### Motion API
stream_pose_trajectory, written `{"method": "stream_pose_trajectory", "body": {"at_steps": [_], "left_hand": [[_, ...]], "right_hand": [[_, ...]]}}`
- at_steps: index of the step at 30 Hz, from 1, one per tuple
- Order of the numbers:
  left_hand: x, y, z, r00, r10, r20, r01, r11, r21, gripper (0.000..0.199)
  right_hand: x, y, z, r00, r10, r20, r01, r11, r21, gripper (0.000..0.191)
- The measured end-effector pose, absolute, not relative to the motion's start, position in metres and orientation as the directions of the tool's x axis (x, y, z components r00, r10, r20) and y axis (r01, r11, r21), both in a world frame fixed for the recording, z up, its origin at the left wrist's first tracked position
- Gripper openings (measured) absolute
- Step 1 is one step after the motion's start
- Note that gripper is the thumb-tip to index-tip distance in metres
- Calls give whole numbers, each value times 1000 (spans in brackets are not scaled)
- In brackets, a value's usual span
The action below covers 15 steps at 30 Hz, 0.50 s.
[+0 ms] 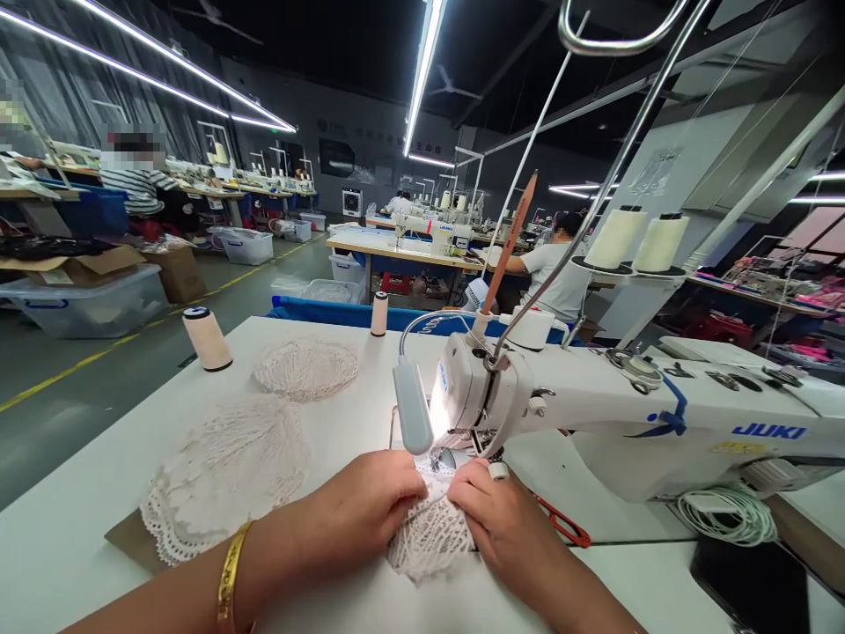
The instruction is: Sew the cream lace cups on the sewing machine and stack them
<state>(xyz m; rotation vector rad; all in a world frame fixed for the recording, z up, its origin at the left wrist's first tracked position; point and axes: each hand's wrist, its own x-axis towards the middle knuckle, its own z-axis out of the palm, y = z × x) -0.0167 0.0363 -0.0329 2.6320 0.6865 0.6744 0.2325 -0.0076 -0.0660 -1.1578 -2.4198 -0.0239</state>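
A piece of pale lace fabric (432,537) lies at the needle end of a white sewing machine (561,387), its near part hanging toward me. My left hand (379,493) pinches its left edge, fingers curled. On the other edge, my right hand (492,506) grips the lace just below the presser foot area. A small grey lamp (413,409) lights the spot from the left of the machine head. The needle itself is hidden between the lamp and the machine head. Left of my hands lie a large lace piece (231,467) and a smaller lace pile (307,368).
Two peach thread cones, one at the left (207,339) and one at the back (378,314), stand on the white table (343,431). Orange-handled snips (561,521), a coiled white cable (730,512) and a black phone-like slab (753,581) lie right. Co-workers sit beyond.
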Motion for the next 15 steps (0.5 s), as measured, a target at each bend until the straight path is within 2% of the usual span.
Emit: {"method": "stream_pose_trajectory", "body": {"at_steps": [2,5,9,15], "left_hand": [[-16,35,-37,778,499,381,351,-849,394,20],[-13,34,-43,765,498,407,381,-861,338,15],[-11,33,-47,780,506,369,412,-858,307,13],[-11,31,-44,776,523,354,435,-849,299,12]], "right_hand": [[237,-6,-66,-523,747,411,761,626,-171,34],[238,-7,-63,-550,724,417,709,668,-225,37],[234,-10,-61,-583,692,426,642,713,-280,39],[233,-10,-64,-573,703,421,643,704,-300,41]]}}
